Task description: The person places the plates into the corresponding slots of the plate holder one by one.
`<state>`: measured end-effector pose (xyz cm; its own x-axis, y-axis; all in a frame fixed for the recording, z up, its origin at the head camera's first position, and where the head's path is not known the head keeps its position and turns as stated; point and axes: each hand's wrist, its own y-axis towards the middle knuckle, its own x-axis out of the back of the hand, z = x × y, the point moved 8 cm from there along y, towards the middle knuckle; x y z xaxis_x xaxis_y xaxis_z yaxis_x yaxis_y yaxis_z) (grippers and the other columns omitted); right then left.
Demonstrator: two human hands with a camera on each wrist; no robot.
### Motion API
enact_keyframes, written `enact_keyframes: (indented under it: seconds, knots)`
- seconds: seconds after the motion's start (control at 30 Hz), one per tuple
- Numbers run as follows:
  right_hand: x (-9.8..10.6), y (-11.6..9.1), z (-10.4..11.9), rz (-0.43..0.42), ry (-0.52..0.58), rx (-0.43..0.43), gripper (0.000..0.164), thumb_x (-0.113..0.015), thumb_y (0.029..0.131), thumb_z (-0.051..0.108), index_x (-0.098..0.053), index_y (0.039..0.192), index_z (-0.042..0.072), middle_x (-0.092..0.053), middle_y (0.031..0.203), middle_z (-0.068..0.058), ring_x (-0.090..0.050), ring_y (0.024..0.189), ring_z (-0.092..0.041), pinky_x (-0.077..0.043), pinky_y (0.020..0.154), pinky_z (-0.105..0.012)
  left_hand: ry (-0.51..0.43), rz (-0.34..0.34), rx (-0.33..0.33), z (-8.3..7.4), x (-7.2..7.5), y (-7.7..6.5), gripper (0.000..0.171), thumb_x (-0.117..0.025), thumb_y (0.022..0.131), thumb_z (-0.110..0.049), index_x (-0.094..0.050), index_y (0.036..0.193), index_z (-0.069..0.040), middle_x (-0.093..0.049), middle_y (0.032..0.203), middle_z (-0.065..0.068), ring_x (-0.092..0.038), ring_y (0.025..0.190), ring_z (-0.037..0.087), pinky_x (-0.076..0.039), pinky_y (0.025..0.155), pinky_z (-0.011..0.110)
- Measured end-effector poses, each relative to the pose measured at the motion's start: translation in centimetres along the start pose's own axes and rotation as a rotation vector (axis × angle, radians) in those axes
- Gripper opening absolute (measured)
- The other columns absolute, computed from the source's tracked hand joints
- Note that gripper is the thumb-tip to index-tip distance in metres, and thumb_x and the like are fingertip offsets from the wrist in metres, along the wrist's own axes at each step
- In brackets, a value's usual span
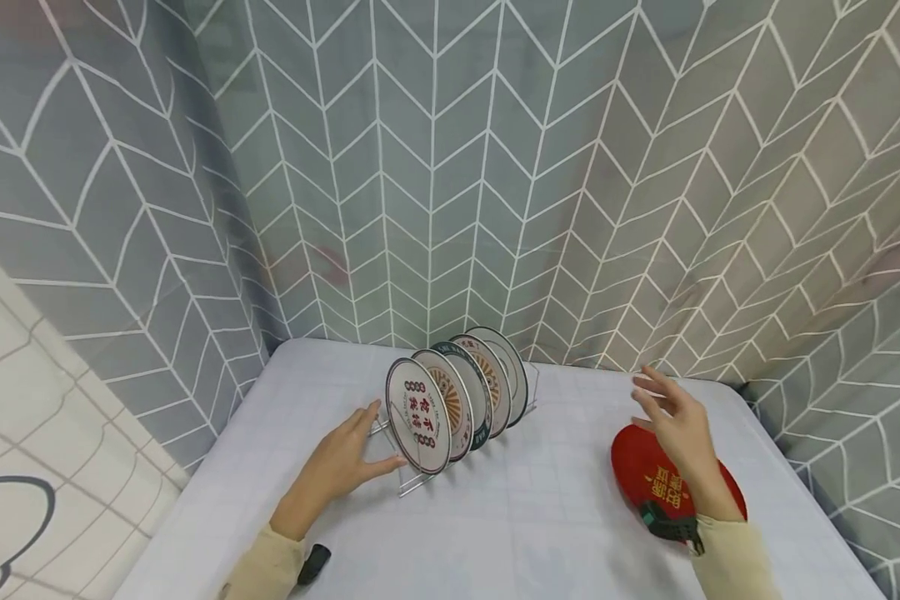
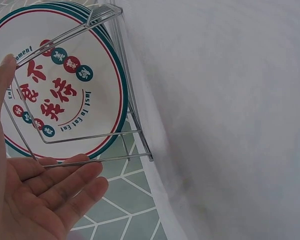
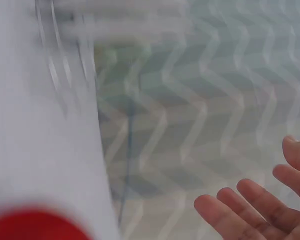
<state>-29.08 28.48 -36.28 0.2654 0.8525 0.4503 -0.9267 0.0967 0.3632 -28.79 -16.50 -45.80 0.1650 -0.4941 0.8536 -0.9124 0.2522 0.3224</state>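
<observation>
Several round plates (image 1: 418, 417) stand on edge in a wire dish rack (image 1: 417, 483). The nearest plate (image 2: 102, 95) is white with red characters and a teal rim. At this near end of the rack is my left hand (image 1: 339, 460), thumb and fingers spread. In the left wrist view, the thumb (image 2: 8, 65) lies at an upper wire corner and the fingers (image 2: 72, 182) are at the lower wire. My right hand (image 1: 682, 433) hovers with loosely extended fingers and holds nothing. Beneath it lies a red round piece (image 1: 633, 462) with gold characters, partly hidden by the hand and wrist.
The rack stands on a white-covered table (image 1: 547, 533), left of the red piece. Grey curtains (image 1: 450, 208) with white zigzag lines hang close behind the table and along its sides. A black strap (image 1: 671, 525) crosses the right wrist.
</observation>
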Motion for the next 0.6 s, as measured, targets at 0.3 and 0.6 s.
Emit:
enact_keyframes:
  seconds: [0.3, 0.6]
  knots:
    - [10.8, -6.4, -11.7, -0.439, 0.088, -0.449, 0.043, -0.059, 0.098, 0.019, -0.055, 0.138, 0.005, -0.056, 0.086, 0.030, -0.060, 0.068, 0.014, -0.053, 0.049, -0.011, 0.001, -0.022, -0.012, 0.3, 0.3, -0.4, 0.106, -0.072, 0.074, -0.067, -0.038, 0.147, 0.003, -0.054, 0.136, 0.027, -0.058, 0.120, 0.042, -0.052, 0.098, 0.052]
    - [10.7, -9.4, -17.8, -0.282, 0.200, -0.706, 0.052, -0.059, 0.097, 0.032, -0.044, 0.145, 0.020, -0.054, 0.074, 0.031, -0.059, 0.064, 0.007, -0.060, 0.056, -0.022, -0.020, 0.003, -0.003, 0.2, 0.2, -0.3, 0.106, -0.073, 0.074, -0.065, -0.037, 0.148, 0.002, -0.052, 0.138, 0.028, -0.057, 0.122, 0.043, -0.051, 0.100, 0.054]
